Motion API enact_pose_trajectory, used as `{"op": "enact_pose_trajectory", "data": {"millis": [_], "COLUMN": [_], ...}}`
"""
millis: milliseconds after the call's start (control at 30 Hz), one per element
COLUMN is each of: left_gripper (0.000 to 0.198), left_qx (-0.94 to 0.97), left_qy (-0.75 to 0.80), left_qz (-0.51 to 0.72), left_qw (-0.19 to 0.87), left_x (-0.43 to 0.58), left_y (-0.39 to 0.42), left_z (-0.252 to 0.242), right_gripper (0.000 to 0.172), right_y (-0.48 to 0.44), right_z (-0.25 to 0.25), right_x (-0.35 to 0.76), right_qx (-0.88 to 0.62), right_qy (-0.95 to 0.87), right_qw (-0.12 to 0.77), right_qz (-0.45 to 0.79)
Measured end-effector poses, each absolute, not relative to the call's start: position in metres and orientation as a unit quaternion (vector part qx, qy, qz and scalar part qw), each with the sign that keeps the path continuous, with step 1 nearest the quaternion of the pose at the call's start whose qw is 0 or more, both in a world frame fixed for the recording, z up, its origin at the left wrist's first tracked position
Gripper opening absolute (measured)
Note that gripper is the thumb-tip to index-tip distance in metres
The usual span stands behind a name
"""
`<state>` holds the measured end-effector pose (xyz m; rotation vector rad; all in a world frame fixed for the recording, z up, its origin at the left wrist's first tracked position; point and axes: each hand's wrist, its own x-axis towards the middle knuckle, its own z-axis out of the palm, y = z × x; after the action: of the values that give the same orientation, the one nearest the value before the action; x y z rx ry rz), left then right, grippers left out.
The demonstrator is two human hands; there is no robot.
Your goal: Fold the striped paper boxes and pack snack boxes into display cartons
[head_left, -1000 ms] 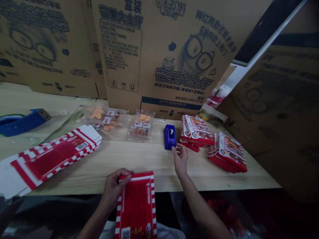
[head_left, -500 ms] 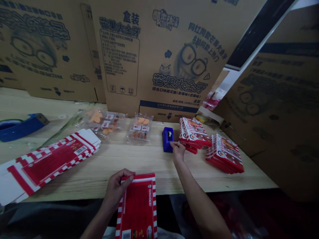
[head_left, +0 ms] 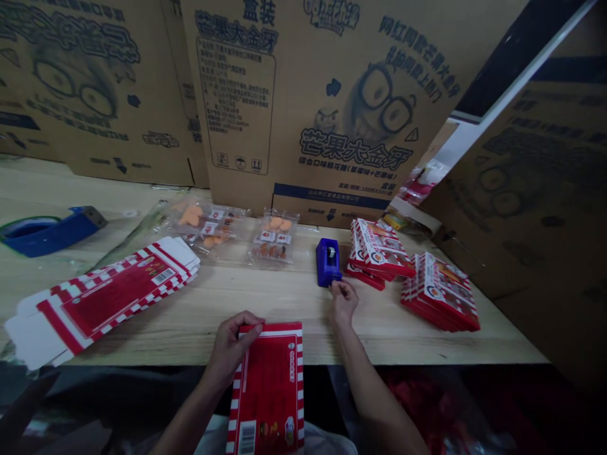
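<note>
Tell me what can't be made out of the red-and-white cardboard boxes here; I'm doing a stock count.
Head view:
- lower end of the flat red-and-white box: cut off by bottom edge
- corner under the left hand: hidden by it
- count of the folded red box stack: too small

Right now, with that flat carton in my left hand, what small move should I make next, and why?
Probably grip the small blue tape dispenser with your right hand: that hand sits right at its near end, while your left hand is occupied holding the flat red carton.
</note>
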<state>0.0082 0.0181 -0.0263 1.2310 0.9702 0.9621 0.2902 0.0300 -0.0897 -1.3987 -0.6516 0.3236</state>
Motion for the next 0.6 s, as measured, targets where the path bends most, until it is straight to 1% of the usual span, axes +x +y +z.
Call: {"op": "enact_pose_trajectory", "data": {"millis": [67,133,200,267,300,333,400,467,533,600], "left_gripper": [0.015,0.014,0.014,0.014,0.013,0.013,0.013,0.012,0.012,0.012], "left_qx": [0.540,0.547,0.549,0.549,0.549,0.552,0.566,0.584,0.597,0.604], "left_qy": [0.410,0.406,0.404,0.399,0.395,0.393,0.387,0.378,0.371,0.367], "left_qz": [0.416,0.417,0.416,0.411,0.408,0.403,0.388,0.374,0.362,0.357], "left_qw": [0.606,0.601,0.601,0.609,0.613,0.616,0.616,0.613,0.612,0.611], "left_x": [0.010,0.011,0.012,0.014,0.015,0.017,0.023,0.029,0.034,0.037], "left_y": [0.018,0.016,0.015,0.013,0.013,0.013,0.012,0.012,0.012,0.013], "left_z": [-0.023,-0.020,-0.016,-0.014,-0.014,-0.013,-0.011,-0.007,-0.001,0.003], "right_gripper": [0.034,0.033,0.031,0.028,0.026,0.025,0.025,0.023,0.020,0.015], "right_y": [0.028,0.019,0.007,0.001,0.001,0.004,0.018,0.036,0.053,0.064], "right_z": [-0.086,-0.077,-0.058,-0.031,-0.014,0.003,0.036,0.061,0.074,0.077], "right_x": [0.290,0.289,0.286,0.282,0.279,0.276,0.266,0.255,0.242,0.231], "right_qx": [-0.634,-0.634,-0.631,-0.621,-0.598,-0.561,-0.460,-0.359,-0.289,-0.250], "right_qy": [-0.251,-0.234,-0.242,-0.302,-0.391,-0.491,-0.655,-0.763,-0.824,-0.856], "right_qw": [0.718,0.721,0.710,0.667,0.601,0.516,0.342,0.206,0.100,0.004], "right_qz": [0.136,0.155,0.200,0.281,0.357,0.422,0.492,0.497,0.477,0.453]}}
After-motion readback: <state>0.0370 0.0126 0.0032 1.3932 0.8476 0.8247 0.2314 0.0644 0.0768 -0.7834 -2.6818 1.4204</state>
